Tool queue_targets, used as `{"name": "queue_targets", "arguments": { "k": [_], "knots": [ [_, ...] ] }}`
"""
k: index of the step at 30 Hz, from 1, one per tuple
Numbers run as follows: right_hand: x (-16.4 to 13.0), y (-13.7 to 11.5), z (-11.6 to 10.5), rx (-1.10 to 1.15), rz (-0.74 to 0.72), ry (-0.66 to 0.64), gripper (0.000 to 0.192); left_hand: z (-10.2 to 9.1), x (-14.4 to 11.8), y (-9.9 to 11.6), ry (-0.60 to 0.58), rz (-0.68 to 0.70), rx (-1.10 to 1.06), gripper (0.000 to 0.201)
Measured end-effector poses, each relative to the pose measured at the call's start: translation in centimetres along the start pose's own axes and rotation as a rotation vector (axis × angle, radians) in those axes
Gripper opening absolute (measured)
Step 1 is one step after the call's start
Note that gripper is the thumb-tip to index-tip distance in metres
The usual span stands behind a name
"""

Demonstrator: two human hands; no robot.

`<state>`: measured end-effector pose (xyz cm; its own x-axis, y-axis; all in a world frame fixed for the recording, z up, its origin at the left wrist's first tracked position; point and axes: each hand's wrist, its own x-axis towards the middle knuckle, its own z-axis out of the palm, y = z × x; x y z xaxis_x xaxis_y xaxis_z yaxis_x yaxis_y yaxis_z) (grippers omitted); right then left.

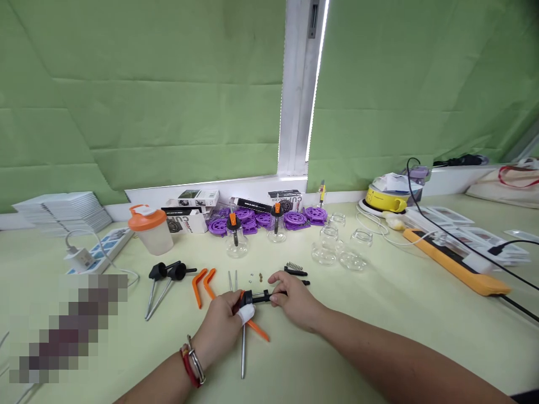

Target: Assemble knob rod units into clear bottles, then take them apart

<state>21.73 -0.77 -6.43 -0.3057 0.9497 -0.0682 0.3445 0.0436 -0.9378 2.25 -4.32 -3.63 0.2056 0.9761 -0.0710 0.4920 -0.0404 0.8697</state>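
My left hand (225, 325), with a white bandage on one finger and bracelets on the wrist, grips a small black pump part (256, 297) that has a metal rod (243, 350) and an orange lever (257, 330). My right hand (295, 300) pinches the black part's right end. Both hands rest on the pale yellow table (357, 336). Just beyond lie two orange levers (202, 283), two thin metal pins (233, 279), tiny brass bits (256, 276), a small spring (293, 266) and a black piece (297, 272).
Two black-headed rod parts (166, 275) lie to the left. An orange-lidded cup (151, 227), two glass cups with pumps (236, 238), empty glass cups (341, 249), purple discs (269, 219), boxes (197, 199), an orange power strip (458, 264), cables and stacked cards (63, 210) stand around.
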Motion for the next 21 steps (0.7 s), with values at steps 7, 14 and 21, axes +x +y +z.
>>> {"name": "queue_targets", "arguments": {
  "k": [7, 14, 21],
  "knots": [
    [0.6, 0.0, 1.4, 0.009, -0.022, 0.031, 0.027, 0.7, 0.1, -0.1, 0.120, 0.045, 0.096, 0.019],
    [1.3, 0.2, 2.2, -0.017, -0.052, 0.044, 0.016, 0.6, 0.5, -0.8, 0.131, 0.004, 0.026, 0.018],
    [1.3, -0.8, 2.8, -0.030, -0.080, 0.017, 0.018, -0.2, 0.0, -0.9, 0.165, -0.082, -0.037, 0.021]
  ]
}}
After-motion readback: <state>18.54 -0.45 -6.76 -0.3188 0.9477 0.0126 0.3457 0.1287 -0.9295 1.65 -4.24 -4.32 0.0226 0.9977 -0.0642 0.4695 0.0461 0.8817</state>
